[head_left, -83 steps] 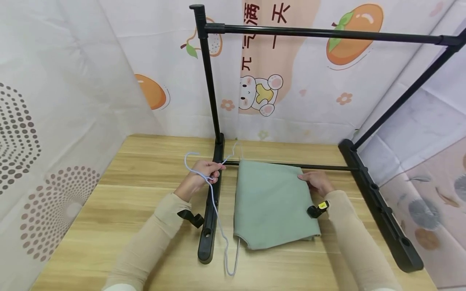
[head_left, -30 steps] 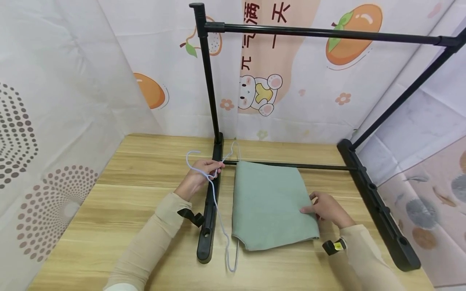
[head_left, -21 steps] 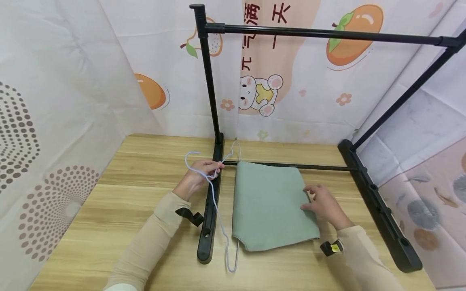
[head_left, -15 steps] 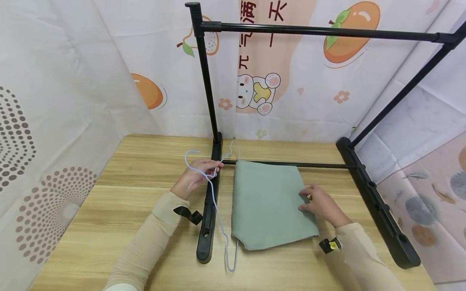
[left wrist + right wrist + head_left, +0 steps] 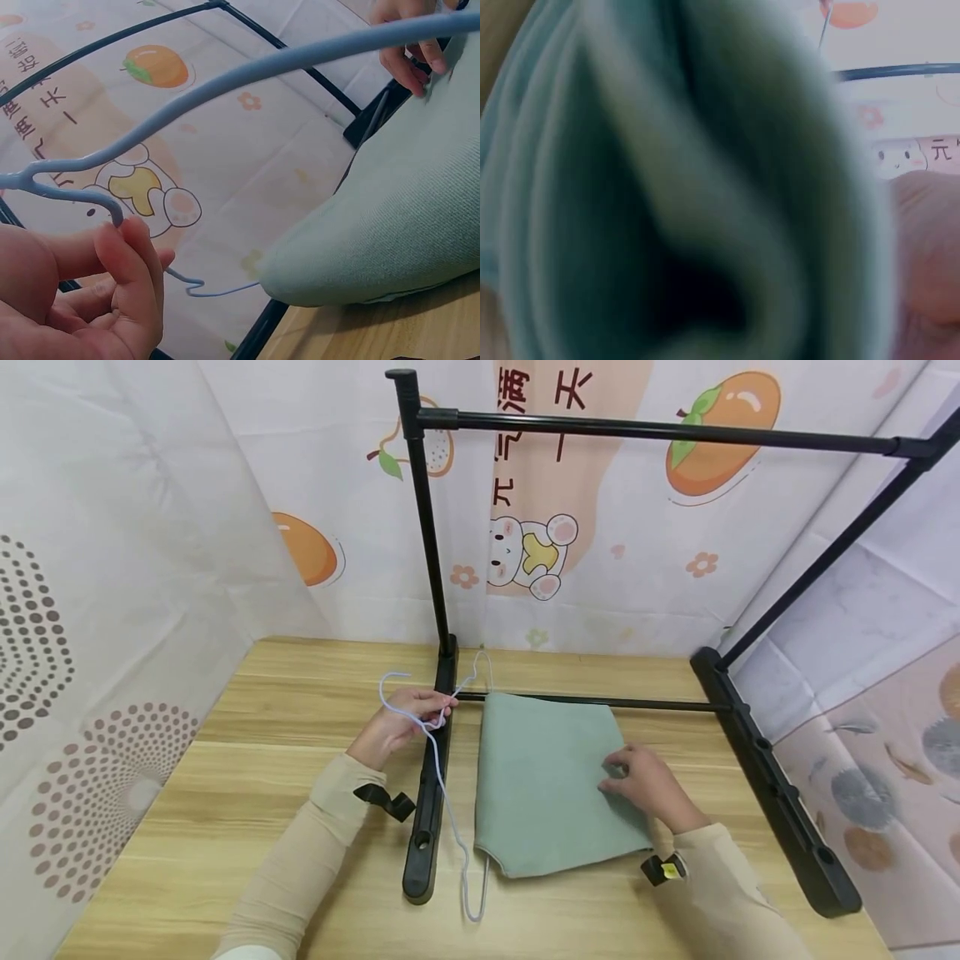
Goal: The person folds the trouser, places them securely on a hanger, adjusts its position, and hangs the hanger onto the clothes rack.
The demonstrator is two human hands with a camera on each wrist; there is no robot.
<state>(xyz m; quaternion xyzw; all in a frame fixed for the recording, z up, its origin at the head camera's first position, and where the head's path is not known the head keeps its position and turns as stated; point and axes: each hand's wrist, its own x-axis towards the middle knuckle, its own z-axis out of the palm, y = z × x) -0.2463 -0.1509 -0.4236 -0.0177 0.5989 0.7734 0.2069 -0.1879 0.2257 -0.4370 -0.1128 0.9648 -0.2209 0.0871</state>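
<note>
A pale blue wire clothes hanger stands on edge, its hook toward the left. At its neck my left hand pinches the wire between thumb and fingertips; the left wrist view shows this pinch up close. A folded sage-green cloth lies over the hanger's lower bar, its left fold wrapping it. My right hand rests at the cloth's right side, thumb and index finger bent and apart over its upper face. In the right wrist view, the cloth's folded layers fill most of the picture, blurred.
A black clothes rack stands around the work, with a top rail, a low crossbar and two feet, left and right. Beneath is a wooden table. Printed curtains hang behind and at both sides.
My right hand has moved from the cloth's far right corner toward me, let go of the edge, and shifted left over the cloth. My left hand keeps its pinch on the hanger.
</note>
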